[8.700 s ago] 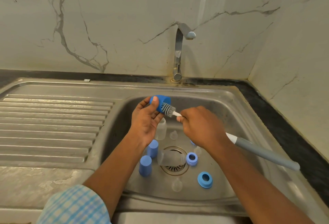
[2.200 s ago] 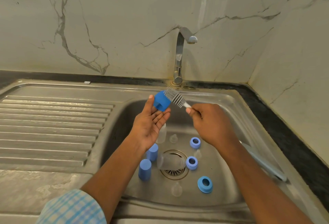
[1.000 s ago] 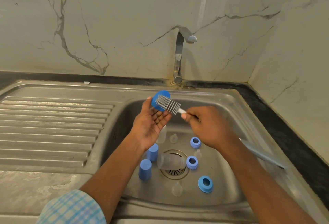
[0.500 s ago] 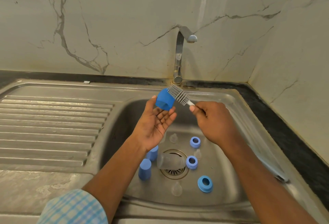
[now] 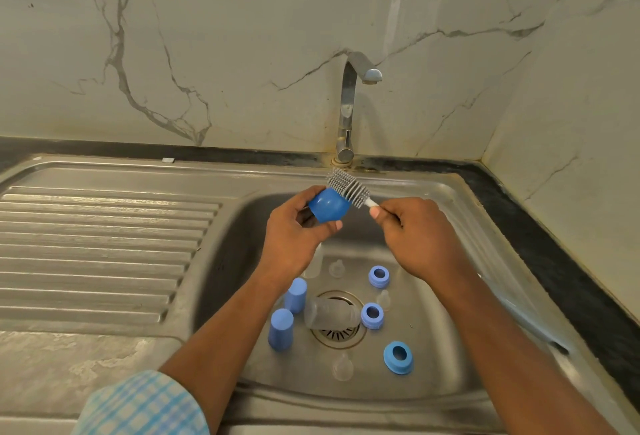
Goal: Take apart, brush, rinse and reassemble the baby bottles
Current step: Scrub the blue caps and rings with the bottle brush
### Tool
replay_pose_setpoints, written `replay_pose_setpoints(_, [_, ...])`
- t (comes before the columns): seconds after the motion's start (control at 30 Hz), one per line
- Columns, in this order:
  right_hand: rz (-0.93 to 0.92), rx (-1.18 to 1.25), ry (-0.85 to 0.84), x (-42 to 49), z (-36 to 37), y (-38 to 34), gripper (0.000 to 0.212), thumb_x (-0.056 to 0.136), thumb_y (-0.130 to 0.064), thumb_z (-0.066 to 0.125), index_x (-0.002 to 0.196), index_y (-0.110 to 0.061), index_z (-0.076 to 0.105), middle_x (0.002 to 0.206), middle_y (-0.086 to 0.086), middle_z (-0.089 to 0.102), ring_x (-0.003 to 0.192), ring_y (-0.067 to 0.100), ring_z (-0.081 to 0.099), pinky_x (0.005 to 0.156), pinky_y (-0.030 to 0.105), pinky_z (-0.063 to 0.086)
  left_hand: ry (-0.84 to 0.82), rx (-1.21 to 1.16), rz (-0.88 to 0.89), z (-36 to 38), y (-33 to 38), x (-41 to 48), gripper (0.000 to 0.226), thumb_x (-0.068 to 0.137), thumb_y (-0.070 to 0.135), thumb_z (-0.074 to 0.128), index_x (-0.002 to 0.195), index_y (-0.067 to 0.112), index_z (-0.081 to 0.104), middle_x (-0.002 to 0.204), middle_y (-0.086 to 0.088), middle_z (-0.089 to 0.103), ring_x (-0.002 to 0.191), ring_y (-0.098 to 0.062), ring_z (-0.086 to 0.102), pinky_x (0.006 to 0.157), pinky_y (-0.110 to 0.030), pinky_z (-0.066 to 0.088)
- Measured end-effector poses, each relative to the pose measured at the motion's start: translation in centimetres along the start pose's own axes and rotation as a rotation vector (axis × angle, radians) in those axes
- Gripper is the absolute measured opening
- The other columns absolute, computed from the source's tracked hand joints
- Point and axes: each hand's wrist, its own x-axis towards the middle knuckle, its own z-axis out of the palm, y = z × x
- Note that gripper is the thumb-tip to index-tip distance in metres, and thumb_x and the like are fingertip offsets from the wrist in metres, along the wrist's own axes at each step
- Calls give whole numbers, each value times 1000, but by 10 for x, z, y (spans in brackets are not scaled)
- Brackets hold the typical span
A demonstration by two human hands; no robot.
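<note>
My left hand [image 5: 294, 237] grips a blue bottle cap [image 5: 328, 206] above the sink basin. My right hand [image 5: 419, 237] holds the white neck of a bottle brush, whose grey bristle head [image 5: 347, 187] lies against the cap's top side. The brush's grey handle [image 5: 530, 324] runs down behind my right forearm. On the basin floor lie a clear bottle [image 5: 330, 313] on its side over the drain, two light-blue caps [image 5: 281, 329] [image 5: 296, 294], three blue collar rings [image 5: 398, 357] [image 5: 372, 315] [image 5: 379, 276] and clear teats [image 5: 343, 367] [image 5: 336, 267].
The steel sink [image 5: 450, 396] has a ribbed drainboard [image 5: 97, 254] on the left. A chrome tap [image 5: 349, 105] stands at the back, with no water running. Marble walls close in behind and on the right. Another clear bottle [image 5: 314, 263] stands behind my left wrist.
My left hand has turned the blue cap and curled its fingers round it. The brush head has stayed on the cap's upper side, shifting slightly.
</note>
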Motion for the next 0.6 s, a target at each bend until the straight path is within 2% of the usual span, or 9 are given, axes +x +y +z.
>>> replay_pose_setpoints(0.1, [12,-9,22,0,0,2,44,101,-35,48,60,-19,44,55,0,47,51,16,41,49,30,27,-3,-38,-1,0,1,1,59,73,-6,81,120,23,62,115,6,69,102,-4,68,85,-19,55])
replay_pose_setpoints(0.23, [15,21,9,1,0,6,45,101,-34,49,60,-18,42,54,-1,44,50,16,38,49,31,26,29,-80,-38,3,-1,0,56,73,-5,82,117,24,62,117,1,69,103,-14,69,89,-28,57])
replay_pose_setpoints(0.43, [-64,30,-71,-3,-1,-4,45,101,-36,49,59,-20,41,52,-2,41,51,15,36,51,32,27,82,-113,-78,-2,-2,4,52,76,-3,80,119,19,62,115,0,70,97,-6,68,81,-18,55])
replay_pose_setpoints(0.6, [-2,15,12,1,0,6,44,100,-34,51,61,-15,46,53,1,44,50,17,37,50,31,27,-14,-71,-28,1,0,0,57,73,-9,80,117,22,61,116,0,69,102,-14,69,89,-32,58])
